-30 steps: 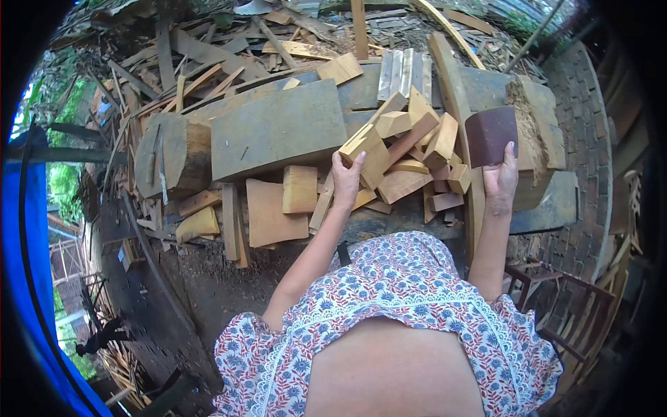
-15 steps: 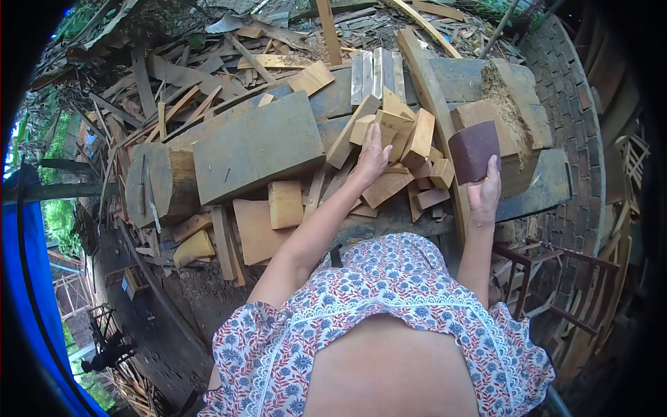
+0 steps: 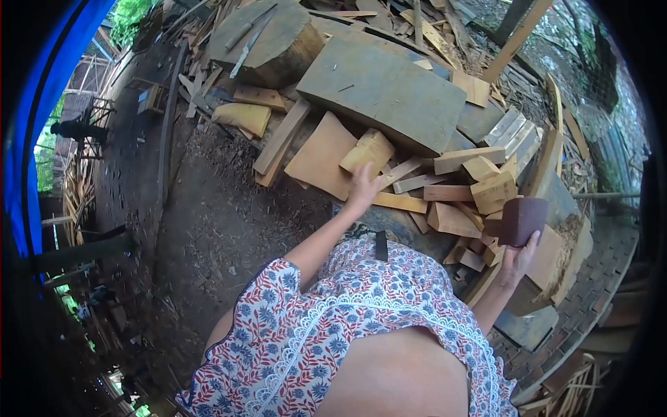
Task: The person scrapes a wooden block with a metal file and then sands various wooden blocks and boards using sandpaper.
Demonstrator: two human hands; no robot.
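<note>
My left hand [image 3: 363, 189] is stretched out with its fingers apart at the near edge of a pale wooden block [image 3: 369, 150]. Whether the fingertips touch the block cannot be made out. Beside that block lies a flat tan board [image 3: 321, 156]. In my right hand [image 3: 518, 256] is a curved, dark reddish-brown sheet of sandpaper [image 3: 525, 217], gripped by its lower edge and held up over the right side of the work area. A pile of cut wooden blocks [image 3: 455, 217] lies between my two hands.
A large grey-topped timber [image 3: 389, 90] lies beyond my left hand. A knife [image 3: 251, 43] rests on a stump [image 3: 278, 38]. Scrap wood is heaped at the back. A brick surface [image 3: 597, 299] runs along the right, and bare dirt [image 3: 222, 215] lies at left.
The view has turned toward the left. My left hand has left the block pile and moved left to the single pale block. My right hand still holds the sandpaper.
</note>
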